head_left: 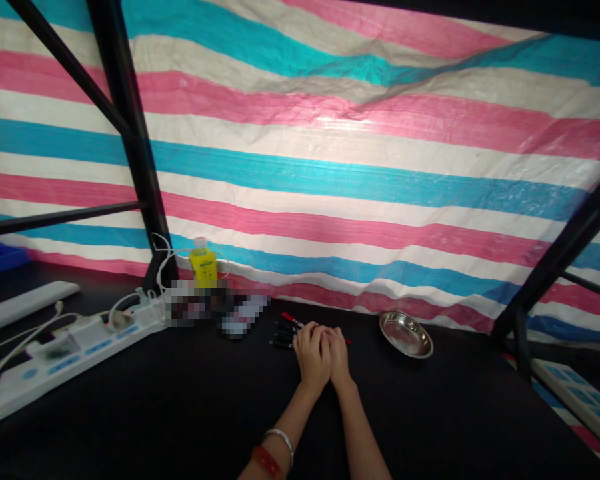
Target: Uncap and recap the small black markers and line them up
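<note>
Side by side and pressed together, my left hand (312, 353) and my right hand (337, 352) rest over the middle of the dark table, fingers curled inward and closed. Several slim pens lie just beyond and under them. A red pen (289, 319) and a black pen (282, 345) stick out on the left side, and a small red tip (349, 341) shows at the right. My hands hide the rest of the pens. Whether the fingers grip any of them cannot be seen.
A shallow round metal dish (406, 335) stands to the right. At the left are a white power strip (100, 343) with plugs and cables, a yellow bottle (203, 268) and blurred items. Black frame posts (130, 147) flank a striped plastic sheet (330, 173) behind.
</note>
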`<state>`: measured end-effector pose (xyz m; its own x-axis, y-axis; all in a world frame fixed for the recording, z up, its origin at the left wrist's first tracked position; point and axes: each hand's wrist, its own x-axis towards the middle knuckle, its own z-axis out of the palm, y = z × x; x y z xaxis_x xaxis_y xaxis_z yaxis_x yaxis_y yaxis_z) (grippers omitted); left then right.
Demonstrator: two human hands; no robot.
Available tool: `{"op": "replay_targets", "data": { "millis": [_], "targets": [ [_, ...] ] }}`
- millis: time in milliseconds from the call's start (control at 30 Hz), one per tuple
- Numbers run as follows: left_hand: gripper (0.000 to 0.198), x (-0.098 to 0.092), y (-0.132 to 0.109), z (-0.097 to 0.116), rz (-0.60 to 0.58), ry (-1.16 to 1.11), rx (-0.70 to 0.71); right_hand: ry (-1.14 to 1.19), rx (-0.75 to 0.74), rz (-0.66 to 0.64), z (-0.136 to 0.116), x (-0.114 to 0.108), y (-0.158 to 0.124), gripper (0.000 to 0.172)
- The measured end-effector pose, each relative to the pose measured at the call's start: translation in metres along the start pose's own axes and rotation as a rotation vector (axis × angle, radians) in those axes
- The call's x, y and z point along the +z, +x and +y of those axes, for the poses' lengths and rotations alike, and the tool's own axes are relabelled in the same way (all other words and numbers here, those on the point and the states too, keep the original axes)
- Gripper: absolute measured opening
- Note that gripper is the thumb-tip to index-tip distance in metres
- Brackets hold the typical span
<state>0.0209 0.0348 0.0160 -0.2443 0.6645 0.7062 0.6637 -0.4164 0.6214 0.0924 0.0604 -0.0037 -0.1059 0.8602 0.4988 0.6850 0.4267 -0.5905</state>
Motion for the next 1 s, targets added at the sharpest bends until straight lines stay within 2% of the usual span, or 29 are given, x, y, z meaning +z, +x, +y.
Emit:
{"op": "replay_targets", "data": {
  "millis": [100,200,333,767,900,1000],
  "targets": [
    [0.024,0.002,0.001,-0.006,0.045,-0.019,-0.074,-0.050,-0.021,-0.061,-0.010,-0.009,-0.001,0.027],
    [0.023,0.004,0.001,-0.010,0.099,-0.037,-0.144,-0.084,-0.010,-0.100,-0.016,-0.013,-0.002,0.027],
    [0.022,0.005,0.001,-0.012,0.104,-0.052,-0.163,-0.070,-0.015,-0.138,-0.019,-0.013,-0.002,0.026],
    [0.021,0.004,0.002,-0.010,0.102,-0.050,-0.202,0.076,-0.021,-0.103,-0.010,-0.004,-0.004,0.022],
    [0.022,0.006,0.002,-0.010,0.132,-0.041,-0.243,0.163,0.015,-0.089,-0.011,-0.004,-0.002,0.020],
    [0.027,0.008,0.001,-0.009,0.196,-0.023,-0.275,0.286,0.052,-0.014,-0.011,-0.003,0.001,0.013]
  ]
}}
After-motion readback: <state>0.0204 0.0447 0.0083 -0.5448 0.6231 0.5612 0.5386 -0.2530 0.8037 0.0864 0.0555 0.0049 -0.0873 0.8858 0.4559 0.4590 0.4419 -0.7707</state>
